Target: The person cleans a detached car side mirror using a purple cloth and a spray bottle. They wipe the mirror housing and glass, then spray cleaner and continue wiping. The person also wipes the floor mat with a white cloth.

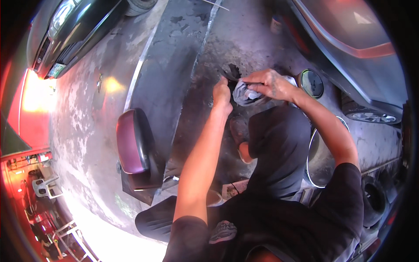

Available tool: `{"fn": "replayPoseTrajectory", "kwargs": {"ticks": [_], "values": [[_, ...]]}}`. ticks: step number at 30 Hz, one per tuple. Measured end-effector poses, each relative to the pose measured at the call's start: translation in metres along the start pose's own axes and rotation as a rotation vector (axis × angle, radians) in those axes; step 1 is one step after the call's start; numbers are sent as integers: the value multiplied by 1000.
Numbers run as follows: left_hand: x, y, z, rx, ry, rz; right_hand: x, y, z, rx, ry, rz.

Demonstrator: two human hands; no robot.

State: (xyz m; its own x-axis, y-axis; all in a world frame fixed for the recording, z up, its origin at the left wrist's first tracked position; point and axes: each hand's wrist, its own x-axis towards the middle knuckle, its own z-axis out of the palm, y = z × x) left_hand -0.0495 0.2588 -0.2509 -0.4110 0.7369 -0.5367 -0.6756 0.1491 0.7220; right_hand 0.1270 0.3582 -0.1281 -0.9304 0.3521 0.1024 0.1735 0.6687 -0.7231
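My left hand (222,94) is closed, fingers pinched at the lower end of a thin dark curved piece (227,71) whose kind I cannot make out. Right beside it, my right hand (271,85) grips a crumpled grey-white cloth (245,94), which hangs in folds below the fingers. The two hands are close together above the stained floor, just ahead of my bent knee (279,144). To the left of my left forearm rests a rounded maroon and black part (133,142) that looks like a car's side mirror housing.
A dark car (78,35) stands at the far left, a grey car (353,48) at the far right. By my right arm are an open can (304,83) and a large round container (310,163). Tyres (373,198) lie at the lower right; a white chair (47,187) stands left.
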Motion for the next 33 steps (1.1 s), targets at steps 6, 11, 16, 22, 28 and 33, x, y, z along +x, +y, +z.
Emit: {"fn": "replayPoseTrajectory", "kwargs": {"ticks": [6, 11, 16, 22, 28, 33], "values": [[-36, 30, -1, -218, -70, 75, 7, -2, 9, 73, -99, 46], [-54, 54, -10, 143, -127, 10, 13, -25, 2, -5, -282, 7], [-73, 74, -28, 583, 15, 116, 9, -21, -31, 238, -427, 253], [-136, 94, -75, 1029, -17, 416, 95, 16, -72, 153, 233, 156], [-143, 128, -111, 741, 293, 400, 260, -38, 19, 203, 448, -152], [-125, 119, -126, 629, 312, 446, 280, 15, 121, -598, -230, -341]]}}
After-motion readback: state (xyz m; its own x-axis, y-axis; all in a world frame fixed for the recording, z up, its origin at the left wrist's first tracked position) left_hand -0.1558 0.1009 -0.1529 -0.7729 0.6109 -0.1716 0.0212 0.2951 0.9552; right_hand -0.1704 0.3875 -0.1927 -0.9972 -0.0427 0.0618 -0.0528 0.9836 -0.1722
